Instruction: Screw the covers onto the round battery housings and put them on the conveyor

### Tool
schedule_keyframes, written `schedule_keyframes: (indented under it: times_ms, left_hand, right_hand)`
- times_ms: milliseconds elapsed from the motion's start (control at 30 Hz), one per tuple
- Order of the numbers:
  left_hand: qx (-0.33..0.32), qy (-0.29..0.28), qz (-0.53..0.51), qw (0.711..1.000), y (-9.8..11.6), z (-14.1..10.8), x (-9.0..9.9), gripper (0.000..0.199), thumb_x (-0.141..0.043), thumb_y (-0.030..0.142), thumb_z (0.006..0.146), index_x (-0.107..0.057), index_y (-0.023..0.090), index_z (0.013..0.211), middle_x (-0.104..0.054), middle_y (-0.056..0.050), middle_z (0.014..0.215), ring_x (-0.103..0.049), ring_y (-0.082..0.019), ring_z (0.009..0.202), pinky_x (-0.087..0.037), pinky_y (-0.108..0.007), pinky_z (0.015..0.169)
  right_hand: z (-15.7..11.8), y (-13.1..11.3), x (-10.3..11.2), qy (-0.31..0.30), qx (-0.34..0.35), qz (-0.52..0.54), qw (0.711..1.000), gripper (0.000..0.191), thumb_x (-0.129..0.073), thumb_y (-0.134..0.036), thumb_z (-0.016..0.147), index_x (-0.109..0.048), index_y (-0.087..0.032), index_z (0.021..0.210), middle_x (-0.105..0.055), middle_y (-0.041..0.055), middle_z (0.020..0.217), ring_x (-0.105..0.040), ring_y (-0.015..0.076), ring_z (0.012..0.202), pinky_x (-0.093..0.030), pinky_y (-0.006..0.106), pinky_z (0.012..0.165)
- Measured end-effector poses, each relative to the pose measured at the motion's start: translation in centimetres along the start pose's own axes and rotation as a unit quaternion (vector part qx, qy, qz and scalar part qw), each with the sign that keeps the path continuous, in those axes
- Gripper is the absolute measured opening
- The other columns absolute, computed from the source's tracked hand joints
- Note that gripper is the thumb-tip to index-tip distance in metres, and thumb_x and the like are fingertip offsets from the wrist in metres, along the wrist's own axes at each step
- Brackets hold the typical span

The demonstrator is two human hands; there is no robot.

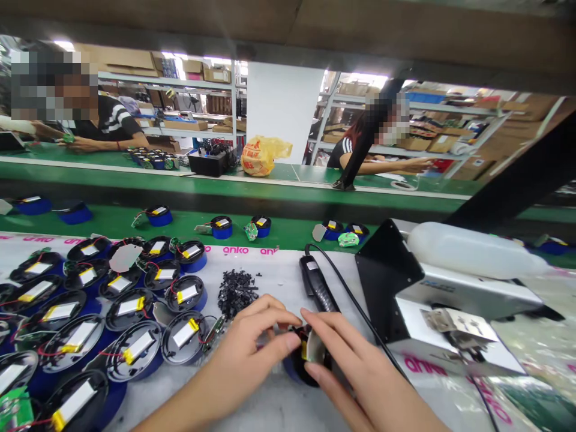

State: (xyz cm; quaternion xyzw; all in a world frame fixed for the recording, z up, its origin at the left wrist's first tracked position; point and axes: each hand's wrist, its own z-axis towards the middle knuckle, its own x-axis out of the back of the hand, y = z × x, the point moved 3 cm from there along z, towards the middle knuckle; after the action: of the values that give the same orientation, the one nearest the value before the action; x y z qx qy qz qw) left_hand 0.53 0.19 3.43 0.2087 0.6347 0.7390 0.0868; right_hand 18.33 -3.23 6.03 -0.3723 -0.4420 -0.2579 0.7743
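In front of me a round blue housing (297, 367) with a black inside rests on the white-covered bench, partly hidden by my hands. My left hand (256, 345) curls around its left rim, thumb and fingers close together over the inside. A pale circuit board (317, 347) stands tilted at the housing's right side, pinched between the thumb and fingers of my right hand (348, 360). A bit of yellow shows inside, beside the board. Left of my left hand, a similar open housing (184, 339) holds a white battery with yellow tape.
Many similar housings crowd the left side. Small black parts (236, 291) lie heaped beyond my left hand. A corded black electric screwdriver (317, 282) lies beyond my hands. At right stands a metal machine (450, 336) with a white bottle (472, 249). More housings dot the green belt (189, 231); two people sit behind it.
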Motion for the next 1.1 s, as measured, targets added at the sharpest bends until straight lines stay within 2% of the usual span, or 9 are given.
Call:
schedule_keyframes:
  times_ms: [200,300,367,500,667,733,833,967,1100]
  left_hand:
    - [0.084,-0.029,-0.012,0.996,-1.3,-0.8,-1.0,0.070,-0.085,0.042,0.072,-0.059,0.033,0.137,-0.057,-0.007,0.132,-0.056,-0.014,0.070,-0.046,-0.025,0.066]
    - [0.169,-0.076,-0.094,0.978,-1.4,-0.9,-1.5,0.077,-0.086,0.033,0.070,-0.056,0.027,0.141,-0.069,-0.004,0.095,-0.052,-0.012,0.059,-0.041,-0.021,0.055]
    - [0.221,-0.107,-0.144,0.959,-1.5,-0.9,-2.0,0.082,-0.086,0.021,0.066,-0.055,0.024,0.141,-0.062,0.005,0.064,-0.051,-0.011,0.052,-0.039,-0.018,0.050]
    - [0.252,-0.119,-0.234,0.931,-2.4,-0.6,-2.6,0.070,-0.080,0.010,0.065,-0.061,0.023,0.131,-0.066,0.006,0.059,-0.058,-0.010,0.045,-0.045,-0.017,0.044]
    - [0.276,-0.152,-0.336,0.887,-3.4,-0.4,-2.6,0.079,-0.087,0.026,0.065,-0.053,0.016,0.136,-0.076,-0.002,0.066,-0.073,-0.018,0.054,-0.058,-0.025,0.056]
    - [0.285,-0.136,-0.332,0.889,-3.4,-0.2,-2.7,0.075,-0.086,0.038,0.069,-0.054,0.015,0.133,-0.078,-0.006,0.072,-0.074,-0.018,0.054,-0.059,-0.026,0.057]
    - [0.303,-0.090,-0.277,0.907,-3.2,0.1,-3.3,0.066,-0.080,0.048,0.072,-0.056,0.015,0.124,-0.076,-0.005,0.069,-0.069,-0.015,0.044,-0.053,-0.021,0.043]
    - [0.311,-0.069,-0.207,0.925,-2.7,0.4,-4.2,0.049,-0.071,0.044,0.077,-0.057,0.017,0.116,-0.070,0.000,0.059,-0.062,-0.012,0.036,-0.045,-0.016,0.034]
    - [0.302,-0.057,-0.175,0.935,-2.4,0.5,-4.7,0.033,-0.064,0.035,0.081,-0.060,0.017,0.109,-0.060,0.006,0.047,-0.053,-0.010,0.030,-0.038,-0.013,0.028]
  right_hand:
    - [-3.1,2.1,-0.5,0.081,-0.087,0.083,0.989,0.038,-0.076,-0.038,0.082,-0.069,-0.032,0.119,-0.076,0.0034,0.114,-0.074,0.0240,0.101,-0.061,0.029,0.087]
    - [-3.9,2.5,-1.4,0.086,-0.105,0.153,0.979,0.036,-0.076,-0.035,0.082,-0.069,-0.033,0.118,-0.075,0.0047,0.114,-0.073,0.0245,0.103,-0.061,0.032,0.087]
    - [-3.9,2.4,-1.6,0.100,-0.102,0.187,0.972,0.037,-0.073,-0.032,0.085,-0.066,-0.033,0.121,-0.073,0.0055,0.118,-0.071,0.0240,0.108,-0.059,0.032,0.092]
    - [-3.6,1.8,-1.5,0.126,-0.079,0.232,0.961,0.038,-0.071,-0.024,0.087,-0.063,-0.032,0.122,-0.069,0.0073,0.119,-0.068,0.0222,0.110,-0.056,0.029,0.095]
    - [-3.9,1.6,-1.4,0.096,-0.060,0.225,0.968,0.046,-0.070,-0.014,0.083,-0.060,-0.035,0.122,-0.062,0.0045,0.118,-0.067,0.0184,0.108,-0.054,0.022,0.093]
    - [-4.1,1.6,-1.2,0.093,-0.064,0.208,0.972,0.049,-0.070,-0.014,0.081,-0.059,-0.037,0.123,-0.061,0.0028,0.119,-0.067,0.0172,0.108,-0.053,0.020,0.094]
    - [-4.2,1.6,-0.9,0.088,-0.076,0.188,0.975,0.052,-0.071,-0.012,0.079,-0.057,-0.037,0.123,-0.061,0.0014,0.120,-0.066,0.0172,0.110,-0.052,0.020,0.097]
    - [-4.2,1.5,-0.9,0.088,-0.050,0.155,0.983,0.046,-0.068,-0.013,0.084,-0.056,-0.032,0.125,-0.059,0.0044,0.121,-0.065,0.0174,0.110,-0.052,0.020,0.097]
    - [-3.9,1.4,-1.7,0.095,0.032,0.092,0.991,0.037,-0.058,-0.019,0.096,-0.055,-0.022,0.133,-0.057,0.0097,0.120,-0.064,0.0151,0.110,-0.052,0.016,0.095]
